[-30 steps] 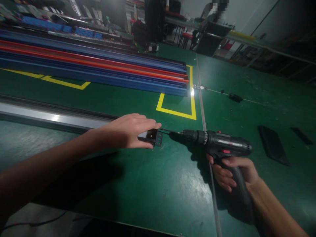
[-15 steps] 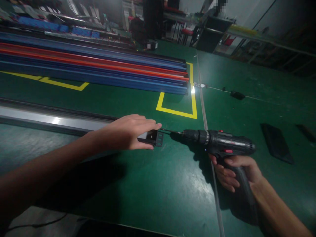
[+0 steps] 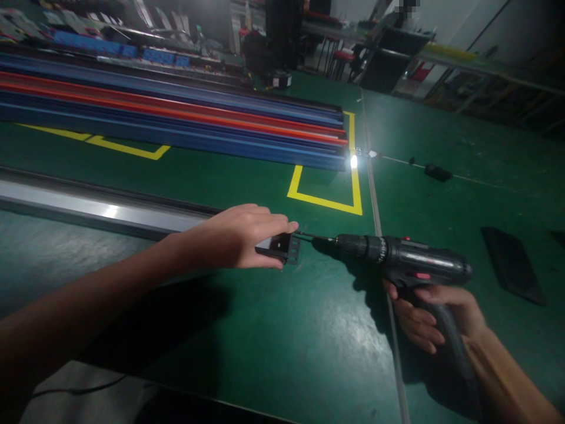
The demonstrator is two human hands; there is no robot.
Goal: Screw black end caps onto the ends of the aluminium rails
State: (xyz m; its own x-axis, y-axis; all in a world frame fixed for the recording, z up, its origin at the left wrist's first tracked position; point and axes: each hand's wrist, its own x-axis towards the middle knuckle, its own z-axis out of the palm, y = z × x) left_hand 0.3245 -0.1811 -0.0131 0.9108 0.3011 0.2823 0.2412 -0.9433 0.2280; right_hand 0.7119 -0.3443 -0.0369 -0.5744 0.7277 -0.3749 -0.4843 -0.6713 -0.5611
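My left hand (image 3: 242, 235) wraps over the right end of a long silver-and-black metal profile (image 3: 132, 213), thumb and fingers gripping its sides. A black end cap (image 3: 289, 247) with slots sits at that end, just beyond my fingertips. In my right hand (image 3: 424, 312) is a black cordless drill (image 3: 424, 260), held by its handle and pointing left. Its long thin bit (image 3: 315, 237) reaches to the end cap near my left fingertips. Whether the tip sits in a screw is too small to tell.
Blue and red metal profiles (image 3: 220, 121) lie behind, across yellow tape marks (image 3: 324, 204) on the green table (image 3: 282, 330). A dark flat phone-like object (image 3: 512, 265) lies at right. A thin cable with a black piece (image 3: 438, 172) runs behind the drill.
The whole view has shifted slightly, so everything appears a little further right. Both hands keep their grips, and the drill bit stays at the end cap.
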